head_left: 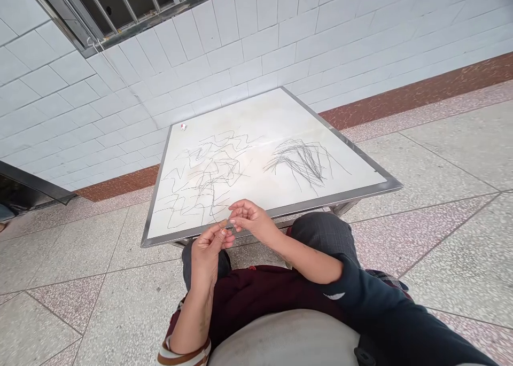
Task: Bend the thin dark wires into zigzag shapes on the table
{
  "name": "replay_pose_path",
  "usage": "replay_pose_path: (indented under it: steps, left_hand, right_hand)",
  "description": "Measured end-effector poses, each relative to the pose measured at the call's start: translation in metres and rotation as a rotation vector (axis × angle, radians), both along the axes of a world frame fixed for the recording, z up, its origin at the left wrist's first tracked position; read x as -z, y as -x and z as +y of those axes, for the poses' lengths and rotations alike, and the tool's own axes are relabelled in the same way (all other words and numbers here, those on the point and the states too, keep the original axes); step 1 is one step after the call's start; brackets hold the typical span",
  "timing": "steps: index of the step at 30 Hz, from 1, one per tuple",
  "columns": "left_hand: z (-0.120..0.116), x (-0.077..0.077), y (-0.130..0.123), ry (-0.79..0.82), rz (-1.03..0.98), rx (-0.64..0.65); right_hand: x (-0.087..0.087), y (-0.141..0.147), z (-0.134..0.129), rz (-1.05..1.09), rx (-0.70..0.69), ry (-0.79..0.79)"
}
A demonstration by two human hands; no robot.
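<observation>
1. One white table (256, 107) meets a tiled wall (240, 51) at twelve o'clock; one barred window (132, 5) at eleven.
2. Crinkled wires (214, 171) lie at eleven, one smoother bundle (306, 160) at two.
3. Left hand (206, 252) and right hand (255, 224), thumbs against forefingers, pinch seemingly one thin wire (233, 230) at the near edge.

The left forearm (192, 315) rises from the near left; the right forearm (308, 256) slants in from the right. The left hand (209, 244) and right hand (249, 219) meet almost fingertip to fingertip, thumbs pinched to forefingers, other fingers curled, the right hand slightly farther.
</observation>
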State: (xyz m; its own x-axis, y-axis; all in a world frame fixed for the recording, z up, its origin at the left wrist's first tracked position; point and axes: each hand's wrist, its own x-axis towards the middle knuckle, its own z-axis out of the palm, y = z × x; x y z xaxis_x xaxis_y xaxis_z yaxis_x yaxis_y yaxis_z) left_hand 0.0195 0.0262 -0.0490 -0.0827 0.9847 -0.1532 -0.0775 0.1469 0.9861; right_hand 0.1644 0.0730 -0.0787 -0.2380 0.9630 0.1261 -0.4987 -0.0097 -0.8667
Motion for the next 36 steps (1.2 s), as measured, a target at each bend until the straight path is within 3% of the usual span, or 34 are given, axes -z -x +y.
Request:
replay_pose_path:
  steps: [13,19,24,29,36]
  left_hand:
    - [-0.005,0.0,-0.003,-0.053,-0.006,-0.02]
    - [-0.002,0.003,-0.002,-0.004,-0.012,-0.002]
    - [-0.003,0.006,-0.002,0.075,-0.13,0.012]
    - [-0.005,0.006,-0.006,0.159,-0.169,0.026]
    - [-0.006,0.01,-0.011,0.135,-0.167,0.001]
  right_hand:
    - [0.004,0.0,0.002,-0.065,0.069,-0.031]
    - [0.005,0.001,0.0,-0.13,0.078,-0.071]
    - [-0.004,-0.003,-0.003,-0.188,0.06,-0.123]
    - [-0.008,-0.006,-0.002,-0.093,0.016,-0.092]
    - [-0.001,-0.007,0.002,0.054,0.012,-0.005]
